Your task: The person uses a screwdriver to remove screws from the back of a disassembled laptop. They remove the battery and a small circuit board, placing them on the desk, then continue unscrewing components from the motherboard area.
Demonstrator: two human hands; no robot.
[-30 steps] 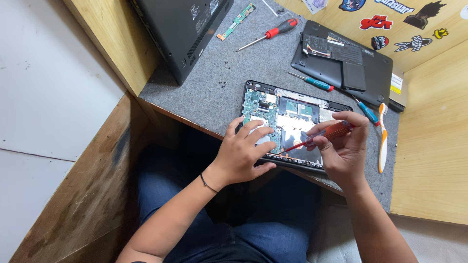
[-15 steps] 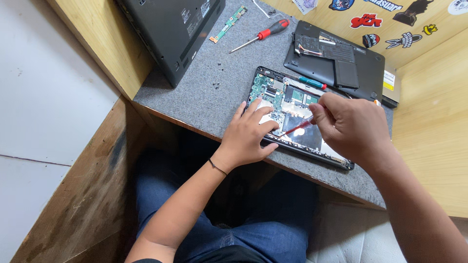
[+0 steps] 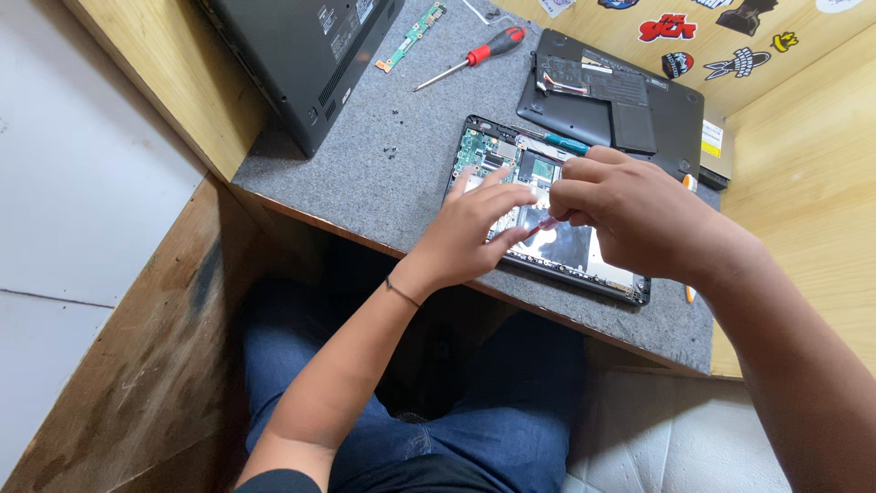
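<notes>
An opened laptop base (image 3: 584, 260) with green circuit boards showing lies at the front of the grey desk mat (image 3: 383, 183). My left hand (image 3: 470, 228) rests flat on its inner parts, fingers spread. My right hand (image 3: 630, 215) is closed around a thin red-handled tool (image 3: 546, 224) whose tip points down into the laptop, just beside my left fingertips. The tool's handle is mostly hidden by my fingers.
A detached black bottom cover (image 3: 620, 91) lies behind the laptop. A red-handled screwdriver (image 3: 470, 57) and a small green circuit strip (image 3: 411, 36) lie further back. A teal-handled screwdriver (image 3: 557, 141) sits on the laptop's far edge. A dark closed laptop (image 3: 301, 46) leans at left. Tiny screws (image 3: 392, 146) dot the mat.
My right hand has swung left over the laptop's middle and now covers more of it. My left hand stayed on the board. The view has shifted a little.
</notes>
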